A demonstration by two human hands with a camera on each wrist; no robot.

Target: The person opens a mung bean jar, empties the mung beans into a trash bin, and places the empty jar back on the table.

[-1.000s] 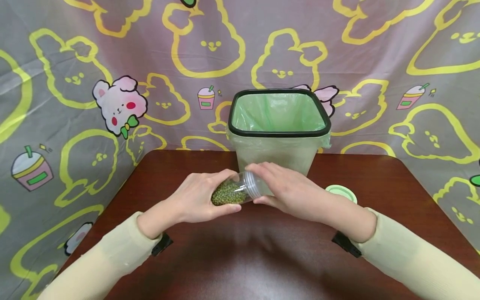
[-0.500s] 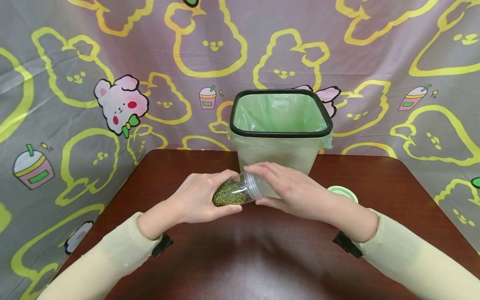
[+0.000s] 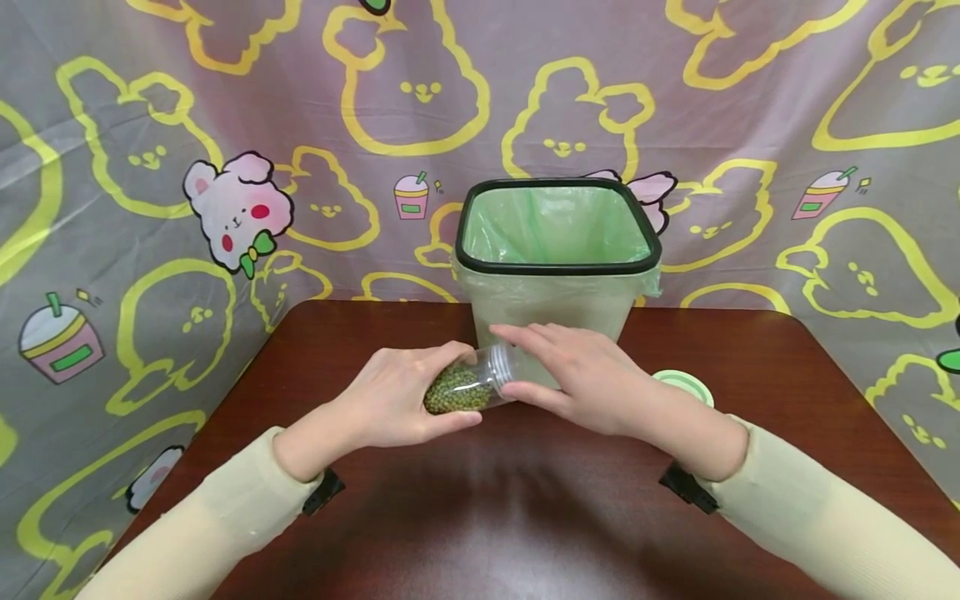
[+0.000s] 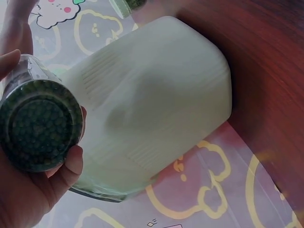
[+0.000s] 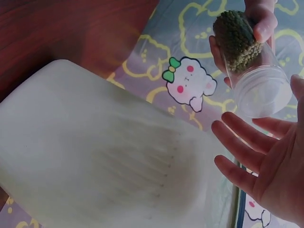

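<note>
My left hand (image 3: 397, 396) grips a clear plastic jar (image 3: 483, 360) by its base and tilts it on its side above the table. Small green beans (image 3: 456, 390) fill its lower part, and its threaded mouth points right. In the left wrist view the round jar bottom (image 4: 40, 126) faces the camera between the fingers and thumb. My right hand (image 3: 585, 379) is at the mouth with its fingers extended and spread. Seen from the right wrist, that hand (image 5: 280, 161) is not wrapped round the jar; whether its thumb touches the rim is unclear.
Behind the hands a pale bin (image 3: 555, 304) with a black rim and green liner stands on the brown table (image 3: 360, 517). Past my right forearm lies a light green round lid (image 3: 686, 385); the left wrist view shows dark green contents below a lid (image 4: 120, 8). A patterned cloth (image 3: 420, 208) hangs behind.
My right hand's thumb has shifted slightly up and left toward the jar's rim, and its fingers have opened a little. The left hand and jar have barely moved.
</note>
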